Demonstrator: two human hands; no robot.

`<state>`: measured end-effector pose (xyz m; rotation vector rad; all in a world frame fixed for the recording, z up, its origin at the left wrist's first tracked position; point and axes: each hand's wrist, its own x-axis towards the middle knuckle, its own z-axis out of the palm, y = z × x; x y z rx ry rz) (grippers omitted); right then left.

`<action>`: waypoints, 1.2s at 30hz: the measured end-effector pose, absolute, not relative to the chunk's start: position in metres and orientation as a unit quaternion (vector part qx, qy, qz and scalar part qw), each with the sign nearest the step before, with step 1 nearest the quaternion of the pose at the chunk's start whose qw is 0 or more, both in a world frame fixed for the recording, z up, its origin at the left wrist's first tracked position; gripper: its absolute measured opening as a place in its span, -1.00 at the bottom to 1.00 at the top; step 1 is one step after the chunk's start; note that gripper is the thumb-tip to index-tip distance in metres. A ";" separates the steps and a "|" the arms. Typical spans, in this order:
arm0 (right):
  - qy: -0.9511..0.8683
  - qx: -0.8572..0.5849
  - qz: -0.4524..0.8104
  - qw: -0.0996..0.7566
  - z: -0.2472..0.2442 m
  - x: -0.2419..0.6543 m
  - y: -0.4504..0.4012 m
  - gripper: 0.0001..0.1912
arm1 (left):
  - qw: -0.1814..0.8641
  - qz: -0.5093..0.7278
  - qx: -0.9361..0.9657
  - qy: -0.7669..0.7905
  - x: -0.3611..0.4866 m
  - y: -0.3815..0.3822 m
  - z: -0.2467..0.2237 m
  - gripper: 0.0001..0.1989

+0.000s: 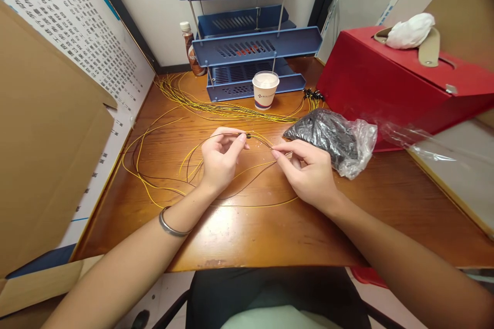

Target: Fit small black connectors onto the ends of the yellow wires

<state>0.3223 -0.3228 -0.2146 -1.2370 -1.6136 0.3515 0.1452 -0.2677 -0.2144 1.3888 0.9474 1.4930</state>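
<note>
My left hand [222,157] is closed in a pinch, thumb and fingers at a small black piece [249,136] threaded on thin wires. To its right, my right hand [309,167] pinches the yellow and black wires [262,138] between thumb and forefinger. A short stretch of wire spans the gap between both hands. Long loops of the same yellow and dark wire [144,185] spread over the wooden table, passing behind my left hand and wrist. What the black piece is exactly is too small to make out.
A bundle of yellow wires [216,109] lies behind my hands, with black ends [313,95] at right. Nearby are a plastic bag of small black pieces [324,133], a paper cup [265,91], a bottle [192,51], a blue rack [258,46] and a red box [370,82]. Cardboard [46,128] stands left.
</note>
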 end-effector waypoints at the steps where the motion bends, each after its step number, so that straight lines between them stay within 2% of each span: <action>1: -0.672 -0.513 0.146 0.514 -0.215 0.322 -0.323 -0.88 | 0.433 0.600 0.557 0.377 0.146 -0.268 -0.215 -0.73; 7: -0.659 -0.515 0.162 0.524 -0.217 0.321 -0.322 -0.86 | 0.437 0.601 0.567 0.355 0.147 -0.267 -0.215 -0.77; 11: -0.638 -0.522 0.185 0.534 -0.217 0.320 -0.323 -0.77 | 0.439 0.588 0.575 0.362 0.146 -0.268 -0.215 -0.78; 23: -0.685 -0.494 0.148 0.514 -0.216 0.323 -0.323 -0.69 | 0.462 0.578 0.567 0.361 0.147 -0.269 -0.216 -0.78; 36: -0.691 -0.484 0.144 0.517 -0.216 0.323 -0.323 -0.70 | 0.473 0.549 0.587 0.362 0.147 -0.270 -0.218 -0.80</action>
